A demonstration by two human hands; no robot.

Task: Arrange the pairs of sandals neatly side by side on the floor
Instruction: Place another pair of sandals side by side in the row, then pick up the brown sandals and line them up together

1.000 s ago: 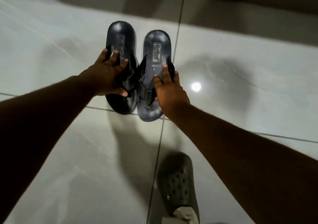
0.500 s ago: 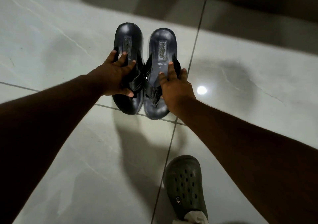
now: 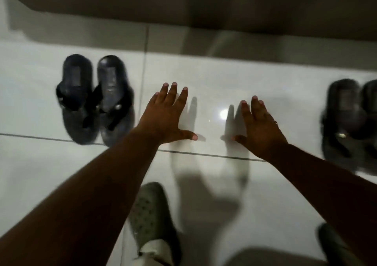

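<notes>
A pair of black sandals (image 3: 94,100) lies side by side on the white tiled floor at the left, toes toward me, soles touching. A second dark pair (image 3: 350,122) sits at the right edge, partly cut off by the frame and by my right arm. My left hand (image 3: 167,116) hovers over bare floor to the right of the first pair, fingers spread, holding nothing. My right hand (image 3: 259,129) hovers left of the second pair, also spread and empty, with a ring on one finger. The picture is blurred by motion.
A dark wall base (image 3: 204,10) runs along the far side. My grey-green clog (image 3: 151,220) stands on the floor below my left arm, and another dark shoe (image 3: 334,243) shows at the lower right. A bright light reflection (image 3: 223,114) lies between my hands.
Both hands have let go of the black sandals and moved right, off them. The view has swung right, bringing a second pair into sight. The first pair stays on the floor.
</notes>
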